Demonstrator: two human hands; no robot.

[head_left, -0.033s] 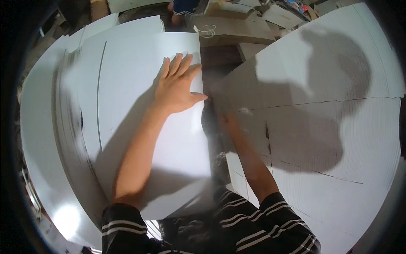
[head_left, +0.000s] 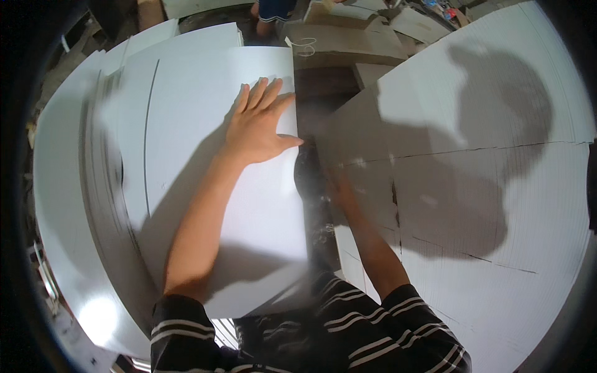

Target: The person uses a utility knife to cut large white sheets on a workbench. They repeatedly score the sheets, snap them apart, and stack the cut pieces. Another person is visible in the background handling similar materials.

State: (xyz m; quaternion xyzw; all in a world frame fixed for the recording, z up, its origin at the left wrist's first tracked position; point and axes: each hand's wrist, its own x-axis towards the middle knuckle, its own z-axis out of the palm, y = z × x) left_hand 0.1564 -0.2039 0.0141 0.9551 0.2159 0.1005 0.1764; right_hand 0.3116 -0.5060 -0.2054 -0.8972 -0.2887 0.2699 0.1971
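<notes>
My left hand lies flat on a smooth white sheet, its fingers spread and the thumb reaching the sheet's right edge. The sheet rests over other white sheets on the left. My right forearm reaches into the dark gap beside a large, finely ribbed white panel. The right hand shows only in part at that panel's left edge. Its fingers are smeared and hidden, so I cannot tell whether they grip the panel.
Further left, stacked white sheets curve along the rim of the view. Behind the gap lie brown cardboard pieces and a loop of white cord. Another person's legs show at the top. A head-shaped shadow falls across the ribbed panel.
My left hand stays flat on the sheet, shifted very slightly left in the picture. The right hand remains by the panel's edge, with little visible movement.
</notes>
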